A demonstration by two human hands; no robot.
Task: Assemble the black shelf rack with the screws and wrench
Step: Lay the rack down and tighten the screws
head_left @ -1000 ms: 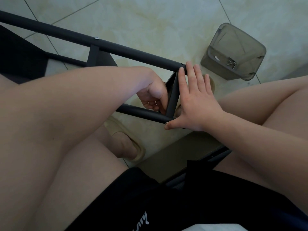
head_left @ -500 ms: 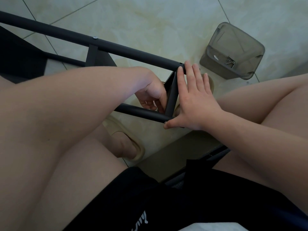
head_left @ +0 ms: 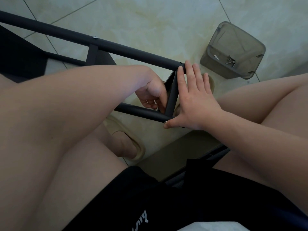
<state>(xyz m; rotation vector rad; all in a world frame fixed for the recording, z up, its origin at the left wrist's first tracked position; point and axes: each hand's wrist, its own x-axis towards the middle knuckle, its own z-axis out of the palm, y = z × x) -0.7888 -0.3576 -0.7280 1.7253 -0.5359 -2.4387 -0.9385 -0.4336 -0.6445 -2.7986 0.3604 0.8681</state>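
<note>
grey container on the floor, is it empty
No, the grey container has a few small screws lying inside it, toward its right side.

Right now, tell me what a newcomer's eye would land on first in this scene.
First come the two hands meeting at the centre: the right hand lies flat against the end of the black rack frame, and the left hand is curled behind the crossbar. Next is the grey tub on the tiled floor at upper right, with a few screws inside.
</note>
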